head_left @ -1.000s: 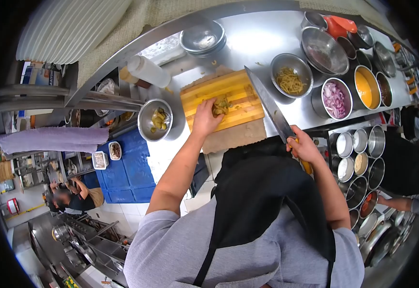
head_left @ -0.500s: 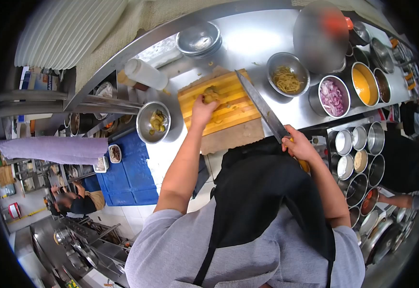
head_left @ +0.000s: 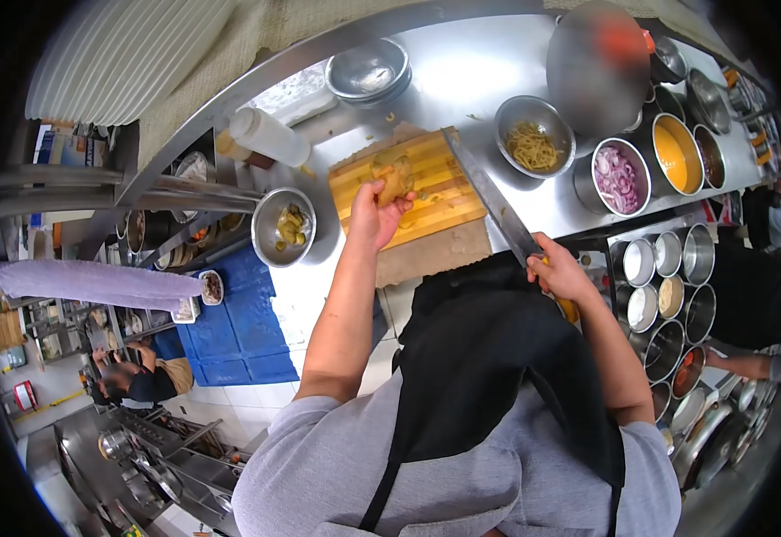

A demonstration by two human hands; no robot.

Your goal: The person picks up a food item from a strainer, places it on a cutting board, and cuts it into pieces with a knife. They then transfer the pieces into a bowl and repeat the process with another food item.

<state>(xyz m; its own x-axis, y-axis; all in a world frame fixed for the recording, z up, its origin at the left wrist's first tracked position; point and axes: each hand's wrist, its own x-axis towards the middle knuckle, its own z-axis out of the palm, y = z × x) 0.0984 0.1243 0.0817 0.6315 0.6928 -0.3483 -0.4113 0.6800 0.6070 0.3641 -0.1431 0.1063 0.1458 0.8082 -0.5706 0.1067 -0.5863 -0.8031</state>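
Observation:
My left hand [head_left: 380, 217] is closed on a limp, yellow-brown piece of pickled-looking vegetable [head_left: 394, 172], held over the wooden cutting board [head_left: 451, 208]. My right hand [head_left: 559, 270] grips a large knife [head_left: 496, 199] by its yellow handle. The long blade slants up and left, its tip by the board's far right corner. Small scraps lie on the board, which rests on a brown sheet [head_left: 462, 249]. Left of the board, a metal bowl [head_left: 263, 243] contains chunks of similar vegetable [head_left: 290, 224]. To the right, another metal bowl [head_left: 557, 115] holds thin yellowish strips [head_left: 534, 146].
Stacked metal bowls [head_left: 368, 72] and a squeeze bottle [head_left: 270, 136] stand behind the board. Pots of sliced red onion [head_left: 617, 179] and orange liquid [head_left: 677, 163] line the right. Several metal containers [head_left: 668, 255] sit lower right. Other people are at the far left and right.
My left hand has turned palm-up and raised the vegetable piece off the board, opening it to view. The knife and my right hand have barely moved.

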